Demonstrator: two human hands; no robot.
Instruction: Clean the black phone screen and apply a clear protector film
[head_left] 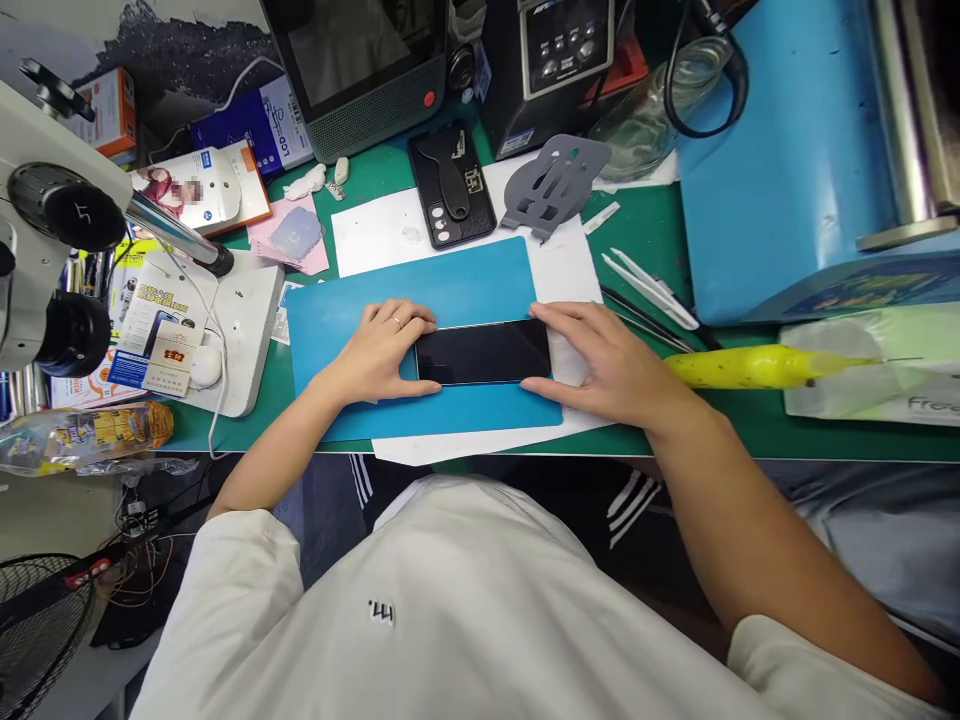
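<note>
While left hand (391, 352) grasps its 9 o'clock end and right hand (592, 358) its 3 o'clock end, dark-screened phone (484, 353) lies on blue mat (450, 285) | black phone case (450, 187): 12 o'clock | white tweezers (675, 310): 2 o'clock

Single head view: from above shirt (465, 640), facing forward and down, fairly near, phone (484, 354) around mid-frame

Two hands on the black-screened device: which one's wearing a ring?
The left hand: a silvery ring shows on one finger. The right hand, at the opposite end of the black-screened device, shows none.
</note>
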